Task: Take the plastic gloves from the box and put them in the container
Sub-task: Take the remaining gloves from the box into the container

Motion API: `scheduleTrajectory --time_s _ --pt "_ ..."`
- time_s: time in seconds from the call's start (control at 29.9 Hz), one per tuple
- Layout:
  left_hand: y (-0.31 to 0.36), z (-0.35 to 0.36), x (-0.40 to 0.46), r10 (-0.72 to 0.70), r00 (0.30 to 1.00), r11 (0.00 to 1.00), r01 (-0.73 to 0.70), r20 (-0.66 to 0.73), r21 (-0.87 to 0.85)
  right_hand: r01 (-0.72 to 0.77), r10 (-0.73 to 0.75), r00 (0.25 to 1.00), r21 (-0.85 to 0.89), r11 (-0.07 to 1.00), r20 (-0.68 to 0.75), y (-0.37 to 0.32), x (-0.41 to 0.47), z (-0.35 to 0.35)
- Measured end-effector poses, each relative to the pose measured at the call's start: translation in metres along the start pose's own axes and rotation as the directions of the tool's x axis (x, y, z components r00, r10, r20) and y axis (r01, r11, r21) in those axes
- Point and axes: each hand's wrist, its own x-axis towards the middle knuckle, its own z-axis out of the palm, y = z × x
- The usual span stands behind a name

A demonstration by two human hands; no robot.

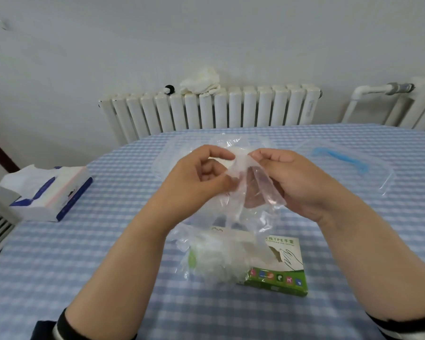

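Note:
My left hand (196,177) and my right hand (295,177) both pinch a clear plastic glove (250,197) between them, held above the table. The glove hangs down toward the green and white glove box (280,271) lying near the table's front. A bunch of clear gloves (211,261) spills out of the box's left side. Behind my hands stands the clear plastic container (167,158), with more clear plastic showing at its top (236,141).
The container's clear lid with a blue handle (339,158) lies at the right. A tissue pack (49,192) sits at the table's left edge. The table has a blue checked cloth (108,241). A white radiator (206,109) stands behind it.

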Motion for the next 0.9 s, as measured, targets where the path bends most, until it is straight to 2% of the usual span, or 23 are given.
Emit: scheduleTrajectory --time_s 0.07,0.13,0.23,0.3,0.4,0.43,0.5,0.57,0.6,0.63,0.67,0.7,0.77,0.83,0.9 --pt "0.000 0.002 0.000 -0.012 0.991 1.000 0.008 -0.136 -0.030 -0.042 0.044 0.999 0.077 0.996 -0.018 0.001 0.002 -0.001" --pt "-0.001 0.000 0.002 -0.045 0.965 0.994 0.018 -0.257 -0.106 -0.071 0.062 0.997 0.206 0.976 0.048 0.000 0.002 -0.004" --pt "0.001 -0.004 0.003 -0.077 0.927 0.986 0.017 -0.366 -0.164 -0.039 0.019 0.991 0.153 0.987 0.135 0.001 0.002 -0.007" --pt "0.003 -0.006 0.003 -0.121 0.923 0.980 0.052 -0.365 -0.195 -0.028 0.020 0.997 0.106 0.994 0.073 0.006 0.005 -0.006" --pt "0.001 -0.008 0.004 -0.157 0.949 0.985 0.131 -0.273 -0.108 0.012 0.020 0.988 0.207 0.978 -0.151 0.009 0.011 -0.004" --pt "0.000 -0.008 0.004 -0.121 0.955 0.992 0.124 -0.272 -0.006 0.039 0.011 0.978 0.233 0.972 -0.208 0.010 0.012 -0.005" --pt "-0.003 -0.006 0.002 0.058 0.928 0.976 0.026 -0.368 0.217 0.081 -0.022 0.964 0.210 0.974 -0.267 0.007 0.011 -0.008" --pt "0.003 -0.002 -0.002 0.306 0.827 0.936 -0.170 -0.472 0.308 0.117 -0.080 0.951 0.109 0.987 -0.300 0.004 0.010 -0.009" --pt "0.008 -0.001 -0.003 0.408 0.779 0.903 -0.267 -0.477 0.336 0.132 -0.108 0.944 0.056 0.990 -0.313 0.003 0.009 -0.008" --pt "0.015 0.000 -0.002 0.481 0.763 0.865 -0.334 -0.432 0.375 0.149 -0.140 0.936 0.002 0.989 -0.323 0.001 0.007 -0.008" --pt "0.025 0.002 -0.001 0.515 0.789 0.832 -0.365 -0.336 0.417 0.167 -0.175 0.930 -0.053 0.984 -0.322 -0.002 0.005 -0.007" --pt "0.035 0.006 0.002 0.497 0.844 0.805 -0.360 -0.203 0.472 0.187 -0.208 0.926 -0.098 0.978 -0.315 -0.004 0.003 -0.007" --pt "0.055 0.014 0.013 0.358 0.930 0.683 -0.323 0.086 0.655 0.208 -0.242 0.923 -0.142 0.968 -0.298 -0.007 -0.002 -0.006" --pt "0.067 0.023 0.027 0.193 0.940 0.541 -0.342 0.282 0.768 0.203 -0.251 0.924 -0.186 0.961 -0.288 -0.009 -0.005 -0.005" --pt "0.074 0.024 0.042 0.050 0.937 0.580 -0.310 0.346 0.754 0.207 -0.256 0.923 -0.190 0.960 -0.286 -0.010 -0.005 -0.005"
